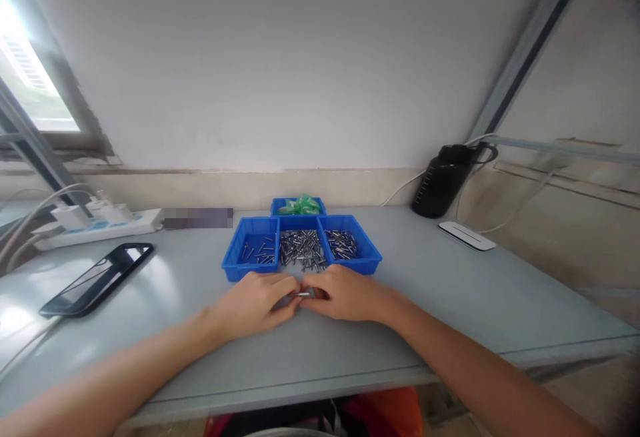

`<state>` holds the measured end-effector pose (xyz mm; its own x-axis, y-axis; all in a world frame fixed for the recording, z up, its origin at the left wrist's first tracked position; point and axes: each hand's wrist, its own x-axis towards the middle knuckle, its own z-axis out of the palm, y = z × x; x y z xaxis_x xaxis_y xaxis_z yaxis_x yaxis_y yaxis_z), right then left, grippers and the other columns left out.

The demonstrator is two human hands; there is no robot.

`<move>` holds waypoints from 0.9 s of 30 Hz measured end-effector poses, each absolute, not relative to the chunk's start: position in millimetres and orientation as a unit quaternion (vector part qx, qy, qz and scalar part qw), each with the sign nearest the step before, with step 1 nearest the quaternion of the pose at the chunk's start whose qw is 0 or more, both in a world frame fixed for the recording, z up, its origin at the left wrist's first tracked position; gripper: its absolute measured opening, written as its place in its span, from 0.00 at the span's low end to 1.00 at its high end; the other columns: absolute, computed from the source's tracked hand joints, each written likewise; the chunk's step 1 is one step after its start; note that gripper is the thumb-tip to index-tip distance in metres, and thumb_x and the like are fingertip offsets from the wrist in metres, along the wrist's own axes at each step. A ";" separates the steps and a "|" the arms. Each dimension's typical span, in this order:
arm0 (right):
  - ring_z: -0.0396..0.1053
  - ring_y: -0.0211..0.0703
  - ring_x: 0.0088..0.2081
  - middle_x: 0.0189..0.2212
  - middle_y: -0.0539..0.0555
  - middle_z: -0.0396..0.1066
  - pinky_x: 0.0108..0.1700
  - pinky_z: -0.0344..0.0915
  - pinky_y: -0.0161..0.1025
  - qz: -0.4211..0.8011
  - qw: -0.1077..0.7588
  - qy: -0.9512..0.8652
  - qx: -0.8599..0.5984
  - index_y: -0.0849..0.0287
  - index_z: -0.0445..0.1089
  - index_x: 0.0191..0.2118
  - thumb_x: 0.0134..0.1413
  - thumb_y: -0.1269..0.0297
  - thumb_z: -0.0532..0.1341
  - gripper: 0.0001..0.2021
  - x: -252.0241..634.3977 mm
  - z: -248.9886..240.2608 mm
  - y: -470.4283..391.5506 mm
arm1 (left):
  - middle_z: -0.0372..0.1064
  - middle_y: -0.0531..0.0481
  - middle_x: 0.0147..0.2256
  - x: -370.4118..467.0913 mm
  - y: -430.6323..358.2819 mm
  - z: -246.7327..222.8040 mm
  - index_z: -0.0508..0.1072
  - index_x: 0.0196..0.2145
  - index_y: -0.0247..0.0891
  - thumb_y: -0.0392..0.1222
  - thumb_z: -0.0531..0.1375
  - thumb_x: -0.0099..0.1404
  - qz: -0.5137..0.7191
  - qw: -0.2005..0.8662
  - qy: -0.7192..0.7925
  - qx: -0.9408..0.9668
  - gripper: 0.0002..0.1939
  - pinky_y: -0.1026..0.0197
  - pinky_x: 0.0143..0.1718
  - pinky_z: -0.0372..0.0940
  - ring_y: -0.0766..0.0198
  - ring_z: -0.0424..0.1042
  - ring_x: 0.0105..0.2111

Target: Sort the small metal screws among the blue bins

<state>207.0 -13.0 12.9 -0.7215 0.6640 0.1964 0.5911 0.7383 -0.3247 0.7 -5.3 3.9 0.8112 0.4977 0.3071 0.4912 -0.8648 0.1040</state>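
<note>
My left hand (260,302) and my right hand (340,292) meet in front of the blue bins, fingertips pinched together around a small metal screw (302,295). Behind them, a pile of screws (301,247) lies between two blue bins. The left blue bin (235,267) holds a sparse scatter of screws, while the right blue bin (369,265) has a denser heap. A third blue bin (275,206) at the back contains green plastic bags (303,205).
A phone (97,280) lies at the left, with a white power strip (105,229) behind it. A black bottle (441,182) stands at the back right near a white flat device (467,235). The table's front edge (300,393) runs below my hands.
</note>
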 end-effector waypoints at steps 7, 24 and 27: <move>0.64 0.36 0.26 0.23 0.50 0.68 0.29 0.50 0.32 0.068 0.129 -0.925 -0.351 0.60 0.67 0.33 0.59 0.66 0.49 0.10 208.6 15.1 -14.3 | 0.68 0.53 0.25 1.7 -1.8 -0.1 0.67 0.32 0.39 0.44 0.46 0.68 0.104 -0.031 0.306 0.946 0.14 0.66 0.27 0.57 0.66 0.68 0.26; 0.66 0.40 0.27 0.24 0.52 0.69 0.28 0.50 0.34 0.053 0.114 -0.906 -0.404 0.59 0.66 0.33 0.62 0.58 0.46 0.16 206.3 10.3 -13.0 | 0.68 0.54 0.24 0.0 -1.3 0.6 0.66 0.35 0.38 0.44 0.47 0.66 0.126 -0.022 0.339 0.932 0.11 0.65 0.25 0.57 0.66 0.68 0.23; 0.67 0.39 0.27 0.24 0.52 0.69 0.28 0.50 0.33 0.065 0.113 -0.906 -0.403 0.59 0.66 0.32 0.62 0.58 0.47 0.15 206.2 8.7 -12.7 | 0.67 0.54 0.25 0.3 -2.3 1.8 0.66 0.35 0.38 0.42 0.48 0.66 0.141 -0.002 0.333 0.932 0.10 0.65 0.26 0.58 0.67 0.67 0.24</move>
